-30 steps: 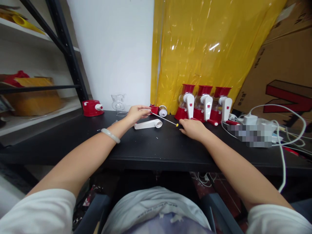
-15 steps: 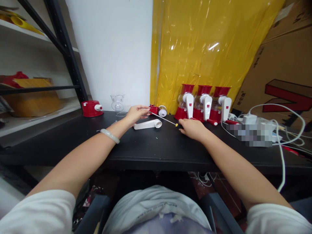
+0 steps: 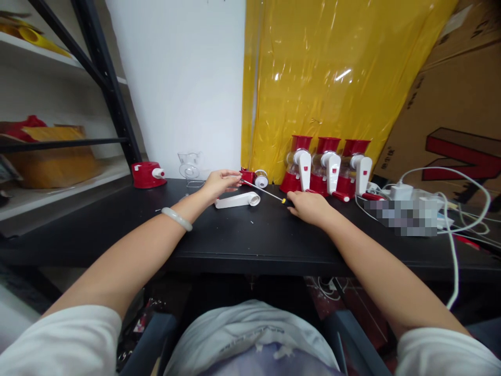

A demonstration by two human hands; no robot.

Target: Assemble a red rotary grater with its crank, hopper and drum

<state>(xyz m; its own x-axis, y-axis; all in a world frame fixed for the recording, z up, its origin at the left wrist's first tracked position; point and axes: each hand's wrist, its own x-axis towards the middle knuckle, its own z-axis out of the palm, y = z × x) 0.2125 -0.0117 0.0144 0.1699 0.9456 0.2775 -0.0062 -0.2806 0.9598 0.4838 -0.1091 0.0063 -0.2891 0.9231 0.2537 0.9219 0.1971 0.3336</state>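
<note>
My right hand (image 3: 309, 208) is closed around the dark handle of a screwdriver (image 3: 266, 191), which has a yellow collar and a long thin metal shaft. That shaft points left and away, up to the fingertips of my left hand (image 3: 222, 184). Those fingers are pinched together at the shaft's tip; whatever small thing they may hold is hidden. Just below them a white crank arm (image 3: 238, 200) lies on the black table, its round open socket at the right end. Behind the shaft is a red part (image 3: 247, 176) beside a clear and white drum (image 3: 261, 178).
Three red and white hand-crank graters (image 3: 327, 167) stand at the back right. White cables and a charger (image 3: 401, 191) lie right of them. On the left are a red base (image 3: 147, 174) and a clear plastic housing (image 3: 190, 166). A shelf rack (image 3: 104, 78) rises at far left.
Almost nothing differs. Both hands and the screwdriver stay in place, with only a very slight shift of the left fingertips.
</note>
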